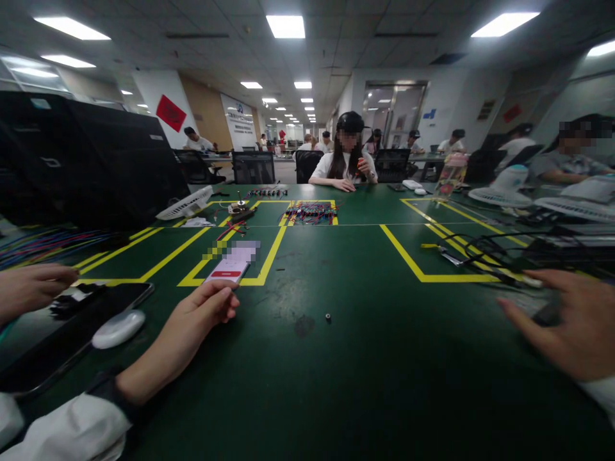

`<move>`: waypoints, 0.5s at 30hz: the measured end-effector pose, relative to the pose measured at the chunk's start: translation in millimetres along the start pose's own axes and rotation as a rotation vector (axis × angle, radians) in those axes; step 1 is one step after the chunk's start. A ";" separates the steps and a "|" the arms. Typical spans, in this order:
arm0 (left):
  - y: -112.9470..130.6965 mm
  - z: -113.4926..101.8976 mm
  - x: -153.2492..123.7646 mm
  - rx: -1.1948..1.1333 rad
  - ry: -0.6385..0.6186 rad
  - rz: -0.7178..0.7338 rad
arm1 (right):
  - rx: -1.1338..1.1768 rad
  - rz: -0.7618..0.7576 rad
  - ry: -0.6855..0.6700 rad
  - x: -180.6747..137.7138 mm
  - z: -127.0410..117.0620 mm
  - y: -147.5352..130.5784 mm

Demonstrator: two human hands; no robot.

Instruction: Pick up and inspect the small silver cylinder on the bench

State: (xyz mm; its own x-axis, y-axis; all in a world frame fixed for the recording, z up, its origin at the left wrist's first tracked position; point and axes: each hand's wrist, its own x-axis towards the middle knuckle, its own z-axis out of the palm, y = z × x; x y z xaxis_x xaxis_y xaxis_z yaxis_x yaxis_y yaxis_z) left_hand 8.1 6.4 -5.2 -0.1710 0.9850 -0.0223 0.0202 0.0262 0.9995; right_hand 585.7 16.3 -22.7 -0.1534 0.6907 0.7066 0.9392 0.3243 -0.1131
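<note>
My left hand (195, 326) reaches forward from a white sleeve, its fingers curled against the near end of a phone (231, 264) with a lit white and red screen. The phone lies on a yellow tape line on the green table (365, 358). My right hand (564, 323) hovers at the right with fingers spread, palm down, just over a small dark object (546, 314) that I cannot make out. A tiny black nut (328, 316) lies between my hands.
Another person's hand (29, 289) rests at the far left beside a dark tablet (72, 333) and a white oval device (118, 328). Black cables (480, 248) sprawl at the right. Coloured wire bundles (312, 212) and a seated person (348, 163) are across the table. A black screen (86, 160) stands left.
</note>
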 end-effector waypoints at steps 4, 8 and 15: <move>0.4 4.5 -0.3 0.172 -0.043 0.044 | 0.374 -0.182 -0.390 41.6 46.1 -139.8; 2.4 1.6 -3.4 0.154 -0.047 0.053 | 0.592 -0.238 -0.586 67.8 84.8 -231.6; 1.9 -2.0 -4.5 0.118 -0.071 0.038 | 0.471 -0.250 -0.303 83.5 53.1 -191.4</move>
State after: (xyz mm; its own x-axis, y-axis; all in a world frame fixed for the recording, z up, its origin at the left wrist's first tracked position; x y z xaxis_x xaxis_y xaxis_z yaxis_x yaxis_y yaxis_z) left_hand 7.0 1.7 -3.1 -0.0977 0.9952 0.0093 0.1413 0.0046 0.9900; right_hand 376.8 46.3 20.9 -0.4971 0.6877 0.5291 0.6374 0.7031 -0.3151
